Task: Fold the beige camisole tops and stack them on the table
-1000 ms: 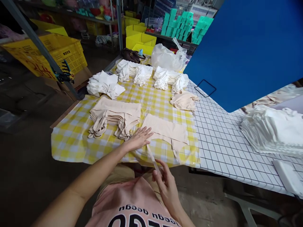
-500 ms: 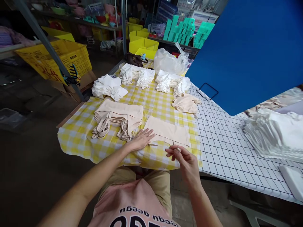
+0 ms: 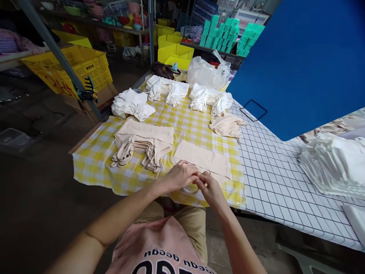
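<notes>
The beige garment point(image 3: 203, 160) lies flat on the yellow checked cloth point(image 3: 94, 167) at the near edge of the desk point(image 3: 270, 179). Both hands meet at its near hem: the left hand point(image 3: 181, 177) and the right hand point(image 3: 210, 189) each pinch the thin strap there. A stack of beige garments point(image 3: 142, 140) lies just left, white folded piles point(image 3: 171, 91) farther off.

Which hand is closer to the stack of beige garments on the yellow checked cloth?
The left. The left hand lies just below and right of the stack of beige garments, a short gap apart. The right hand sits farther right, beyond the left hand.
</notes>
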Tool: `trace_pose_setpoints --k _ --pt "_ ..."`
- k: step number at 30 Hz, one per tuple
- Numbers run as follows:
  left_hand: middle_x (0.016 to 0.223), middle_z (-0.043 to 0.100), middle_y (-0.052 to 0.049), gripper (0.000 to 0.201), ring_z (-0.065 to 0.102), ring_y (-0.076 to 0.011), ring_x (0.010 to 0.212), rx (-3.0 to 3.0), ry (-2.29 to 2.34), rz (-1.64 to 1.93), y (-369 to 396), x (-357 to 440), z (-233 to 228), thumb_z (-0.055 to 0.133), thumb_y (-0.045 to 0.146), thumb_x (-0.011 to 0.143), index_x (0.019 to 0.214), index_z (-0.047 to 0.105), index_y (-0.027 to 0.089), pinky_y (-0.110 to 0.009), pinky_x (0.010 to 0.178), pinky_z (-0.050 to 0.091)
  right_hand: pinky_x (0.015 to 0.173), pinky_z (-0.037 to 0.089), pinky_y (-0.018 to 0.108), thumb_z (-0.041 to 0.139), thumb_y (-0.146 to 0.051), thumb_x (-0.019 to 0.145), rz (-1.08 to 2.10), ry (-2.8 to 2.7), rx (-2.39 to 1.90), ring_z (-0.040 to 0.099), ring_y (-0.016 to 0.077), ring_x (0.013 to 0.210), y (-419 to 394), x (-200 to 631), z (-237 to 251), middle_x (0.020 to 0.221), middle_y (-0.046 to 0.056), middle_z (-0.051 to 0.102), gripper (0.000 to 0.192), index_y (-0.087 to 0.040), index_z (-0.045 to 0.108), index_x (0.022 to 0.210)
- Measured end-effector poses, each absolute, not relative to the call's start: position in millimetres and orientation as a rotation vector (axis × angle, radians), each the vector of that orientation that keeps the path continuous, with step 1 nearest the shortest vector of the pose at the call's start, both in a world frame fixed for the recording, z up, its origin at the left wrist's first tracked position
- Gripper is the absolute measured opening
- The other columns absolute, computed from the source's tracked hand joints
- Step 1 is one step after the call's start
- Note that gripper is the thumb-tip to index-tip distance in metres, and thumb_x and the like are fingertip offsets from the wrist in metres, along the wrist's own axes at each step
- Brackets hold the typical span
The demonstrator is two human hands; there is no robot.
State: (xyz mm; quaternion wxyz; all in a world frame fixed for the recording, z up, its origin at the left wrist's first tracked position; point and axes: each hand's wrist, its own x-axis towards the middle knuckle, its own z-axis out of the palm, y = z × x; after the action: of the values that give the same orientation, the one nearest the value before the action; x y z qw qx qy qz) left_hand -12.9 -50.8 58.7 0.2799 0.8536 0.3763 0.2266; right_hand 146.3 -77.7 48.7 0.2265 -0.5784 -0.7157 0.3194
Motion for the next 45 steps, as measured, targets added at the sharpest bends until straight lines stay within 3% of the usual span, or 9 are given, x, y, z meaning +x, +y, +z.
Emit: trace_pose_setpoints --k 4,7,14,19,24,27,30,38,45 --pt "0.072 0.065 -0.001 0.016 0.056 -0.0131 0.07 2.078 1.061 0.628 -48 -15 53 0.048 0.017 0.082 0.074 0.061 0.015 -0.025 0.074 0.04 0.056 0.039 0.026 0.042 -0.045 0.081 0.954 -1.922 -1.562 0.052 0.0158 0.062 -78 142 47 0.065 0.003 0.054 0.036 -0.018 0.058 0.062" --pt "0.063 0.062 0.0 0.017 0.053 -0.0106 0.06 1.778 1.067 0.641 -44 -18 50 0.048 0.022 0.079 0.072 0.061 0.015 -0.02 0.057 0.039 0.052 0.038 0.024 0.037 -0.044 0.084 1.046 -1.849 -1.589 0.05 0.0139 0.053 -80 137 47 0.055 0.0 0.053 0.035 -0.019 0.053 0.066" --pt "0.04 0.043 0.007 0.016 0.041 -0.0063 0.037 1.263 1.011 0.571 -33 -21 35 0.05 0.028 0.066 0.057 0.052 0.015 -0.018 0.044 0.032 0.048 0.033 0.022 0.041 -0.032 0.086 0.63 -1.964 -1.597 0.045 0.0126 0.046 -88 126 39 0.055 -0.004 0.051 0.022 -0.019 0.051 0.101" --pt "0.04 0.037 0.008 0.016 0.032 -0.0042 0.035 1.196 0.961 0.578 -29 -20 28 0.049 0.023 0.064 0.051 0.045 0.015 -0.018 0.039 0.024 0.062 0.037 0.026 0.036 -0.025 0.091 0.231 -2.136 -1.419 0.054 0.0163 0.065 -86 126 28 0.068 0.004 0.059 0.026 -0.02 0.059 0.081" --pt "0.049 0.046 0.004 0.018 0.045 -0.0094 0.044 1.602 1.16 0.453 -20 -18 20 0.043 0.021 0.075 0.062 0.053 0.015 -0.021 0.047 0.035 0.061 0.037 0.025 0.038 -0.027 0.091 0.295 -2.053 -1.444 0.052 0.0151 0.065 -74 132 17 0.071 0.004 0.055 0.027 -0.02 0.062 0.08" --pt "0.078 0.06 -0.004 0.016 0.056 -0.0172 0.076 2.023 1.342 0.494 -8 -15 11 0.046 0.014 0.076 0.082 0.061 0.014 -0.029 0.069 0.041 0.06 0.038 0.025 0.046 -0.032 0.085 0.533 -1.799 -1.5 0.051 0.014 0.063 -58 139 10 0.075 0.003 0.055 0.023 -0.018 0.062 0.077" --pt "0.101 0.059 -0.008 0.016 0.052 -0.0223 0.097 2.453 1.264 0.44 7 -12 -1 0.052 0.014 0.077 0.09 0.062 0.016 -0.034 0.082 0.038 0.06 0.039 0.027 0.057 -0.044 0.075 0.803 -1.508 -1.577 0.05 0.0146 0.063 -40 146 1 0.071 0.003 0.056 0.028 -0.017 0.062 0.071" --pt "0.092 0.06 -0.007 0.014 0.052 -0.0197 0.095 2.652 1.169 0.375 29 0 -16 0.049 0.017 0.083 0.083 0.063 0.015 -0.034 0.086 0.036 0.054 0.045 0.029 0.058 -0.063 0.063 1.028 -1.348 -1.6 0.056 0.0177 0.059 -12 156 -22 0.065 0.006 0.064 0.05 -0.014 0.064 0.073" --pt "0.092 0.061 -0.004 0.014 0.051 -0.02 0.094 2.321 1.363 0.424 35 2 -18 0.054 0.025 0.081 0.083 0.066 0.019 -0.032 0.08 0.039 0.057 0.044 0.029 0.058 -0.054 0.064 0.953 -1.446 -1.623 0.056 0.0183 0.062 8 155 -20 0.068 0.007 0.065 0.04 -0.015 0.066 0.07"
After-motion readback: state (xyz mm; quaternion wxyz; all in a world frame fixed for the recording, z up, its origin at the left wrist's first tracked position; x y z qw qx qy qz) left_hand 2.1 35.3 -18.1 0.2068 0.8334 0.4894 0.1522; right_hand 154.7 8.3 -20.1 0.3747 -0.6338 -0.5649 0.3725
